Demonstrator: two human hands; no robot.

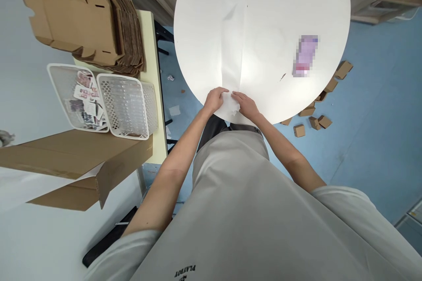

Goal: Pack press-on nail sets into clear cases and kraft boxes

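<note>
A long strip of thin white paper [232, 52] lies on the round white table [201, 17], running away from me, with one far corner folded over. Its near end is crumpled and ragged by the table's front edge. My left hand [216, 99] grips the left side of this near end, fingers curled and thumb reaching inward. On the opposite side, my right hand [246, 105] holds the paper too, its fingers bent together on the edge. A small gap separates my two hands, with paper between them.
A blurred-out purple phone-shaped item [306, 55] lies on the table's right. To the left, a side table [160, 140] bears flattened cardboard boxes [75, 17], a white basket of clear packs [127, 105] and one of printed cards [77, 96]. Several small cardboard boxes [299, 130] lie on the floor.
</note>
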